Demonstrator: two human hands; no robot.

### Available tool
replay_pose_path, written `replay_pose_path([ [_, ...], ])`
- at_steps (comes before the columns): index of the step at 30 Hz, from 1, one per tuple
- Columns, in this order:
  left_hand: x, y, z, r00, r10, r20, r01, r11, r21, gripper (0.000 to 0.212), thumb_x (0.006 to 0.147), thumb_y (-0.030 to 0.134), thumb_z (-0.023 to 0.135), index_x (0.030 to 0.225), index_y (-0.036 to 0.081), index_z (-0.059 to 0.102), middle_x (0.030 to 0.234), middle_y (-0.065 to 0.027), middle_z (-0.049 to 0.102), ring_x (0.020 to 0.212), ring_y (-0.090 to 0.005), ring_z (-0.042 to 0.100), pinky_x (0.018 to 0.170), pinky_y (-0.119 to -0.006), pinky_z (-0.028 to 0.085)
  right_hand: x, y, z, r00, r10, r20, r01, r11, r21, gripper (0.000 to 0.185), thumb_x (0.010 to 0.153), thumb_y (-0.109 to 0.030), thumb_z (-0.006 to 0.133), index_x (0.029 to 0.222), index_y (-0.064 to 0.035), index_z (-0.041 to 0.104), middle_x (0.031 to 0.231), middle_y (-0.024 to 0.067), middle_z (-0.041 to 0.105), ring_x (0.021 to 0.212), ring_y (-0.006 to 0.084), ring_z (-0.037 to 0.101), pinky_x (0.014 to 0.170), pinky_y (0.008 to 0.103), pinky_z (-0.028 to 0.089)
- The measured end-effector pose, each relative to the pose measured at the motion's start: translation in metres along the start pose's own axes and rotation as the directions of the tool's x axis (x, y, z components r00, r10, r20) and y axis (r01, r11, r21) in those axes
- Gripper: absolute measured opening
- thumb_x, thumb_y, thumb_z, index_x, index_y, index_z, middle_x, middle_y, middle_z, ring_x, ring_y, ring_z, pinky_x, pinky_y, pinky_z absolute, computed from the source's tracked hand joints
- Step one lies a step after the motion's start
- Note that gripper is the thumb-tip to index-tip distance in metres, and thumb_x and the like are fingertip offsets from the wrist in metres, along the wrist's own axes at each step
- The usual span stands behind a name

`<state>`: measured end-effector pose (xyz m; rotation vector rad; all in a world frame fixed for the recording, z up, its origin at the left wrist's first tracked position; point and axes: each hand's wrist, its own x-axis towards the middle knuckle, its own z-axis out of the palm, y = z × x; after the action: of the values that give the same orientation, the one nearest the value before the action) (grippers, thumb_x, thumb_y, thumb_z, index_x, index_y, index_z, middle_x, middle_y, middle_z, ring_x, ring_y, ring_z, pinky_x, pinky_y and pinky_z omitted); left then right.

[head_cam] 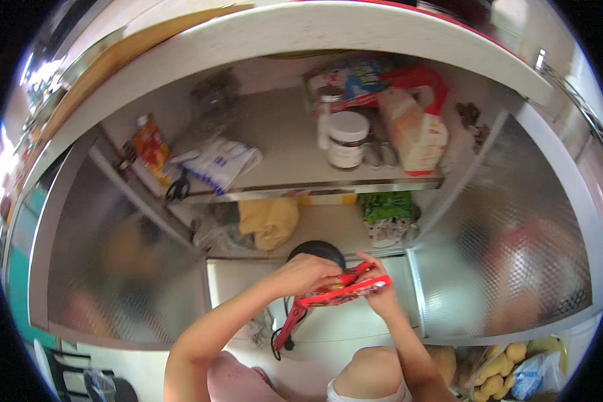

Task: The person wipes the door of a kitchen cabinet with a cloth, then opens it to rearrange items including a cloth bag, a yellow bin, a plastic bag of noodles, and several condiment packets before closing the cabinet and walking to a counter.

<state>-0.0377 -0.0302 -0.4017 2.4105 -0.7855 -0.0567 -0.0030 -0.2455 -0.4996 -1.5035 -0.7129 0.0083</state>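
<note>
A red plastic food packet point(341, 291) is held between my two hands before the open cabinet. My left hand point(306, 274) has its fingers at the packet's upper left edge, some of them hidden inside or behind it. On the packet's right end, my right hand point(379, 289) grips the edge. Beneath and left of the packet is a red handle point(290, 321) with a black cord beside it. A dark round object point(317, 251), perhaps a pan, sits just behind my hands at the cabinet's lower edge.
Frosted cabinet doors point(125, 261) stand open on both sides. The upper shelf point(286, 135) holds a white-lidded jar point(348, 140), bags and black-handled scissors point(179, 188). Below lie a yellowish bag point(269, 221) and a green packet point(388, 216). Potatoes point(500, 369) are at lower right.
</note>
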Motion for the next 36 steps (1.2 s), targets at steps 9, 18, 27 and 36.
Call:
replay_pose_path([
  [9, 0.033, -0.009, -0.001, 0.996, -0.073, 0.043, 0.07, 0.995, 0.077, 0.016, 0.083, 0.02, 0.055, 0.093, 0.009, 0.06, 0.085, -0.0097, 0.06, 0.078, -0.0318, 0.058, 0.065, -0.041, 0.046, 0.01, 0.013, -0.011, 0.866, 0.482, 0.131, -0.439, 0.86, -0.261, 0.033, 0.072, -0.009, 0.07, 0.102, -0.001, 0.058, 0.078, 0.0056, 0.063, 0.068, 0.0127, 0.057, 0.067, 0.0292, 0.048],
  [18, 0.007, -0.061, 0.04, 0.972, -0.227, -0.067, 0.226, 0.974, -0.015, 0.02, 0.079, 0.023, 0.057, 0.094, 0.01, 0.062, 0.082, -0.0142, 0.062, 0.08, -0.0325, 0.06, 0.071, -0.043, 0.047, -0.042, 0.084, -0.025, 0.832, 0.546, -0.103, -0.554, 0.805, -0.213, 0.042, 0.074, -0.007, 0.067, 0.112, 0.0022, 0.051, 0.096, 0.0126, 0.063, 0.086, 0.0189, 0.059, 0.078, 0.0309, 0.047],
  [27, -0.08, -0.139, 0.046, 0.578, -0.804, -0.139, 0.815, 0.561, 0.144, 0.033, 0.082, 0.037, 0.052, 0.081, 0.007, 0.066, 0.085, -0.0139, 0.063, 0.081, -0.0304, 0.061, 0.069, -0.043, 0.048, -0.016, 0.067, -0.022, 0.916, 0.401, -0.024, -0.308, 0.664, -0.681, 0.046, 0.077, -0.016, 0.064, 0.117, 0.0009, 0.048, 0.112, 0.0196, 0.053, 0.101, 0.0314, 0.054, 0.086, 0.0386, 0.043],
  [36, -0.132, -0.123, 0.205, 0.222, -0.942, -0.253, 0.928, 0.283, -0.24, 0.029, 0.083, 0.029, 0.052, 0.084, 0.002, 0.063, 0.09, -0.0212, 0.062, 0.087, -0.0351, 0.06, 0.077, -0.042, 0.048, -0.053, 0.086, 0.02, 0.784, 0.54, 0.307, -0.371, 0.804, -0.464, 0.021, 0.082, -0.01, 0.059, 0.101, -0.0015, 0.058, 0.092, 0.0101, 0.064, 0.08, 0.0165, 0.063, 0.07, 0.0276, 0.049],
])
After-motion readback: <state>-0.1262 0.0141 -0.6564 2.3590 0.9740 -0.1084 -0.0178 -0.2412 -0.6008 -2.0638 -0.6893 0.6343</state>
